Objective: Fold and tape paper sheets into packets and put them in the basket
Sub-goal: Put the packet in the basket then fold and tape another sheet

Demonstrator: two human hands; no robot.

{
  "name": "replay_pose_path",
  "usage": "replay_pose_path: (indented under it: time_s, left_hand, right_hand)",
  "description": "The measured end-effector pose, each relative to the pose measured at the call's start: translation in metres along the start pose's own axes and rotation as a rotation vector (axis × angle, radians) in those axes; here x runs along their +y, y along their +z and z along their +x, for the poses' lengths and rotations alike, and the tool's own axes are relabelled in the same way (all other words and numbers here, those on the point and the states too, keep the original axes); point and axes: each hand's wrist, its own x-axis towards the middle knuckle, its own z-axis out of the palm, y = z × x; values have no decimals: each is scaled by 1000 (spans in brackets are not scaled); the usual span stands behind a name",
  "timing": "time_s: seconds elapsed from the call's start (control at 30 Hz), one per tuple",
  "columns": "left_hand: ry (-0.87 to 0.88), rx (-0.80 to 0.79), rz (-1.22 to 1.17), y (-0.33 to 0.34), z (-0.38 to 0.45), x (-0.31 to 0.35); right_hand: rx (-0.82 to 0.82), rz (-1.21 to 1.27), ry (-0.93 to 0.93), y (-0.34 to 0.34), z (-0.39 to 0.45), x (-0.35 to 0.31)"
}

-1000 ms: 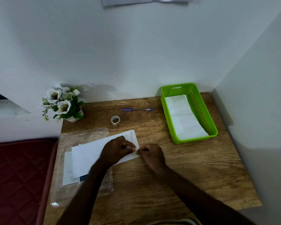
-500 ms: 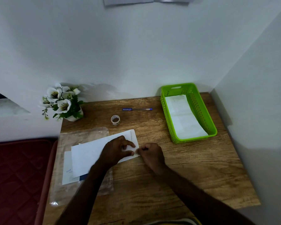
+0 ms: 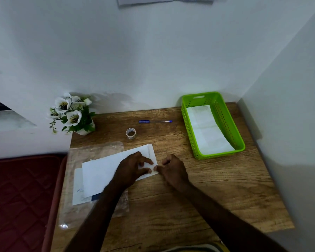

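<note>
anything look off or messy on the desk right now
Nothing is spilled or damaged. The white paper sheet under both hands lies askew, angled across the clear plastic sleeve. The folded white packets lie flat in the green plastic basket.

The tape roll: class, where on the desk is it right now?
In the head view the tape roll stands on the wooden desk beyond both hands, between the flower pot on its left and the blue pen just behind it.
</note>
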Motion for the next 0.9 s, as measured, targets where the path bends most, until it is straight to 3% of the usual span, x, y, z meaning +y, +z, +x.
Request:
replay_pose_path:
  time_s: [0.53,0.9]
  left_hand:
    - [-17,56,-43,9,-8,-4]
    - [-1,345,112,28,-2,14]
  right_hand:
    - [-84,-122,-58,0,-1,5]
    - [-107,-123,-26,-2,3,2]
